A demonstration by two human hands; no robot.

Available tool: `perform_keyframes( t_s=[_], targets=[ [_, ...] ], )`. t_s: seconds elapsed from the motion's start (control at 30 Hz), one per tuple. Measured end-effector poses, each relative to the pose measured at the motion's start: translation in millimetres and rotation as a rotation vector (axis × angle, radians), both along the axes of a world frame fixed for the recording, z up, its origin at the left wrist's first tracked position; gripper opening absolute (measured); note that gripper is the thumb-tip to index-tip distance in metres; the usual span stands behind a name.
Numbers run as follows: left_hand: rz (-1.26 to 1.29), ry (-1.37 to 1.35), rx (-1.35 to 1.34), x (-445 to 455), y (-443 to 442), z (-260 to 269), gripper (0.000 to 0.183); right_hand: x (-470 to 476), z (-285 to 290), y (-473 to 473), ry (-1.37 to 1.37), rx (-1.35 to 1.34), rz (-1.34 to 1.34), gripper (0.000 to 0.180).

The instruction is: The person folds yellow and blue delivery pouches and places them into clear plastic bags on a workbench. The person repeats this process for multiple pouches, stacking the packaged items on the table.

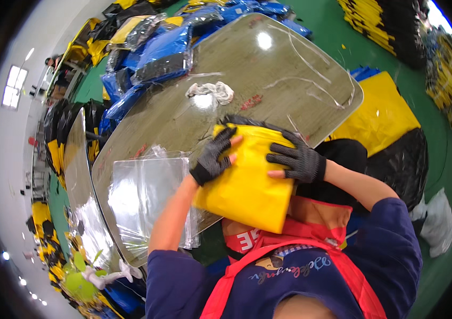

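A folded yellow plastic-like sheet (250,179) with a black part (250,121) at its far edge lies at the table's near side, its near end overhanging towards my lap. My left hand (214,157), in a dark knit glove with some bare fingertips, grips its left side near the far corner. On the right side, my right hand (299,158), gloved the same way, holds the sheet with its fingers laid across the top. The undersides of the folds are hidden. Left of the sheet lies a stack of clear plastic bags (150,195).
The table (246,52) carries a crumpled white cloth (210,92) and loose white strings (301,79). Blue packages in clear wrap (162,52) pile up at the far left. Another yellow-and-black folded sheet (377,111) lies at right. A white plastic bag (441,223) rests on the green floor.
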State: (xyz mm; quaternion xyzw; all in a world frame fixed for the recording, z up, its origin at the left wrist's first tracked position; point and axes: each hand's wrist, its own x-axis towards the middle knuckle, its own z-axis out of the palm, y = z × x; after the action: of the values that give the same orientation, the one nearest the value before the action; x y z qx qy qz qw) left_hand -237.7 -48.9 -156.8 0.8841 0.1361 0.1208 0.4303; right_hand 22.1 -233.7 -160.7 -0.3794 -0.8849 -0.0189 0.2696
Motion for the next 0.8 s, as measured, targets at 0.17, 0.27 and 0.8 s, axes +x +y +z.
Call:
perform_keyframes(
  t_s=[0.17,0.27,0.8],
  targets=[
    [0.109,-0.491,-1.288,-30,-54,-21,0.074,18,37,-1,0.687,-0.259,-0.231,0.032],
    [0.299,-0.756,-1.104,-29,-73,-64,0.063,30,16,4,0.813,-0.668,-0.58,0.027],
    [0.701,0.128,0.37,77,105,-55,0.023,11,16,-45,1.898,-1.034,-0.471,0.049]
  ],
)
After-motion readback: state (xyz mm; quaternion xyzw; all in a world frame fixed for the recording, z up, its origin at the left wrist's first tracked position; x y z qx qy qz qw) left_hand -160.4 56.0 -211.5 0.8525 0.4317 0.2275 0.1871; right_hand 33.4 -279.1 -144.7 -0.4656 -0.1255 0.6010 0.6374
